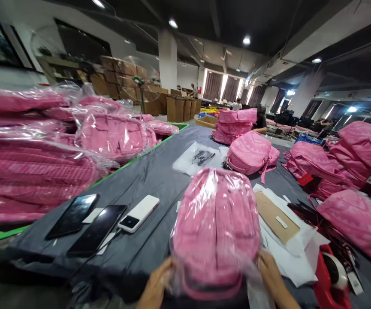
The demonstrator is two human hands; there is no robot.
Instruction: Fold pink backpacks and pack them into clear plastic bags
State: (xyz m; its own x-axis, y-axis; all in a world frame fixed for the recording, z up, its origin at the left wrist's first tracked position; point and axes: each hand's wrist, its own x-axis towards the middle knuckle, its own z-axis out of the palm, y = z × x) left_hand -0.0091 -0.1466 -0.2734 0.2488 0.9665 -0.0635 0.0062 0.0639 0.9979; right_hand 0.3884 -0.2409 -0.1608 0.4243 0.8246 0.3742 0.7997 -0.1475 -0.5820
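Observation:
A pink backpack (215, 223) lies in front of me inside a clear plastic bag (252, 274), its handle loop toward me at the near table edge. My left hand (161, 274) is closed on the bag's near left edge. At the near right side, my right hand (269, 268) grips the loose plastic. Fingertips of both hands are partly hidden by the film and blur. Just beyond the bagged backpack sits another pink backpack (251, 152) without plastic. A stack of flat clear bags (196, 158) lies to its left.
Two dark phones (97, 229) and a white power bank (139, 213) lie on the grey cloth (153, 171). Bagged backpacks (34, 171) are piled at left. Brown cardboard (277, 216), a red tape dispenser (330, 279) and several unbagged backpacks (359, 223) are at right. A person (260, 122) is beyond.

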